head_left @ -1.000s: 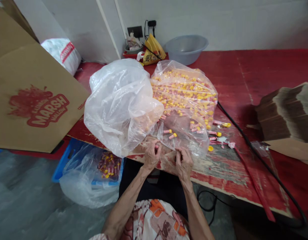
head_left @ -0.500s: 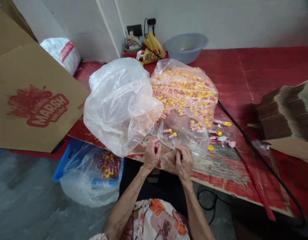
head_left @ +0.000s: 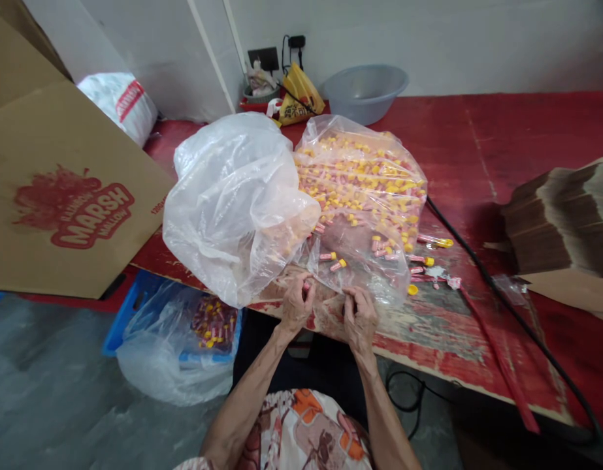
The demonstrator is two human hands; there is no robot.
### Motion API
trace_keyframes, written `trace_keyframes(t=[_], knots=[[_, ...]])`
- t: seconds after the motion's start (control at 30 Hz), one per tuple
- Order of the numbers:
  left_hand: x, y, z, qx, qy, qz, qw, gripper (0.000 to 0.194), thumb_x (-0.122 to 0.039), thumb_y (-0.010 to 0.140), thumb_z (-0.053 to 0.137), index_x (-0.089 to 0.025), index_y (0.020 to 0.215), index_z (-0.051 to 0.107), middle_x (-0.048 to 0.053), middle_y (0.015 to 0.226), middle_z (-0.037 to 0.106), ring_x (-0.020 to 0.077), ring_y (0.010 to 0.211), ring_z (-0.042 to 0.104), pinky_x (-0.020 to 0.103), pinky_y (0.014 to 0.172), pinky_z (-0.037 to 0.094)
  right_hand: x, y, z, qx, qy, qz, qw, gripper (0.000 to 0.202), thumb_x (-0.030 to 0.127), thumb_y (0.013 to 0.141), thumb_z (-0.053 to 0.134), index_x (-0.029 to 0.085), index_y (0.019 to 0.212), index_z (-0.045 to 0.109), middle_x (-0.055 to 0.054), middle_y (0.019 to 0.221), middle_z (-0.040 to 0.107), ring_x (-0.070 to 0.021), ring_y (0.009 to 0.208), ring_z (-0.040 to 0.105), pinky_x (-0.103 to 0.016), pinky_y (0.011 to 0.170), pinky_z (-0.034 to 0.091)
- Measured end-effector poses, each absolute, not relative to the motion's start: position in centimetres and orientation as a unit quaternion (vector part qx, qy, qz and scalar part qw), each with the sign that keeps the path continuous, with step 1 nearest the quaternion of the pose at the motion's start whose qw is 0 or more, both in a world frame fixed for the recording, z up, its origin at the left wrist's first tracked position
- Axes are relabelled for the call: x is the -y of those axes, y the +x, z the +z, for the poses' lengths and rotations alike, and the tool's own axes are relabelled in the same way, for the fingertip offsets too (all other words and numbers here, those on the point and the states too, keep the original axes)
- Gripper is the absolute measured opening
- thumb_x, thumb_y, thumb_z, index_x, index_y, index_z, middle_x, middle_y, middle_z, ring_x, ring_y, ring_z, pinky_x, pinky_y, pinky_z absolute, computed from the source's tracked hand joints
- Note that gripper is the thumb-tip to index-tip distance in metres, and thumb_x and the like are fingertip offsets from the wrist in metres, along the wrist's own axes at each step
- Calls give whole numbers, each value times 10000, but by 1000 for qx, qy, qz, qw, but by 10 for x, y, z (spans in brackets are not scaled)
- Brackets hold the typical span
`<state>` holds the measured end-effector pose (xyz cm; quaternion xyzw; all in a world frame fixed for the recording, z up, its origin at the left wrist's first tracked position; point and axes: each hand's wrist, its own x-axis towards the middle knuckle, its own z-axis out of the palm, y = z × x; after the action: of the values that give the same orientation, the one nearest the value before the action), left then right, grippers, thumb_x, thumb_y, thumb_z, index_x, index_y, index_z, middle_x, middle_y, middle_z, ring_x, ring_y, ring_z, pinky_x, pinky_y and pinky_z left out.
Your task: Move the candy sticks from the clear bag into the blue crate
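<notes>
At the worn front edge of the red table, my left hand [head_left: 297, 301] is closed around a small pink tube [head_left: 306, 286]. My right hand [head_left: 360, 313] rests a little to the right with curled fingers; what they hold, if anything, is hidden. Just beyond both hands lies a clear bag [head_left: 362, 183] full of pink tubes with yellow caps. Several tubes lie near its mouth, one of them a loose capped tube [head_left: 338, 265]. A crumpled translucent bag [head_left: 232, 196] sits to the left of it.
A cardboard box [head_left: 80, 196] stands at the left. Below the table edge, a blue crate [head_left: 122, 320] holds more tubes in plastic. A grey basin [head_left: 364, 94] is at the back. A black cable [head_left: 460, 245] and stacked cardboard [head_left: 556, 222] lie right.
</notes>
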<state>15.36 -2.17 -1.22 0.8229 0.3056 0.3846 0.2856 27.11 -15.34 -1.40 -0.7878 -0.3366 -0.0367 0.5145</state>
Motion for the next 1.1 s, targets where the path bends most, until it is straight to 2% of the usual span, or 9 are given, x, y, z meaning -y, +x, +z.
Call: trace_keyframes(t=[0.4, 0.77, 1.1], knots=[[22, 154, -8, -301, 823, 393, 279, 228, -316, 1112, 568, -211, 1279, 683, 75, 1091, 753, 181, 895, 711, 324, 858, 613, 152, 270, -12, 333, -786, -38, 520, 292, 243, 1072, 494, 235, 1069, 786, -95, 1091, 785, -258, 1055, 716, -412, 962, 586], [22, 155, -10, -306, 821, 392, 281, 220, -314, 1110, 571, -211, 1267, 687, 55, 1011, 735, 172, 830, 691, 311, 821, 608, 153, 270, -14, 330, -791, -32, 515, 293, 262, 1081, 490, 232, 1070, 782, -95, 1085, 781, -263, 1067, 704, -413, 971, 576], [22, 154, -11, -310, 820, 387, 286, 225, -319, 1106, 577, -218, 1275, 687, 73, 1079, 753, 189, 876, 702, 336, 862, 611, 152, 270, -14, 329, -793, -38, 512, 313, 272, 1081, 482, 238, 1045, 792, -102, 1070, 796, -253, 1053, 734, -404, 961, 596]])
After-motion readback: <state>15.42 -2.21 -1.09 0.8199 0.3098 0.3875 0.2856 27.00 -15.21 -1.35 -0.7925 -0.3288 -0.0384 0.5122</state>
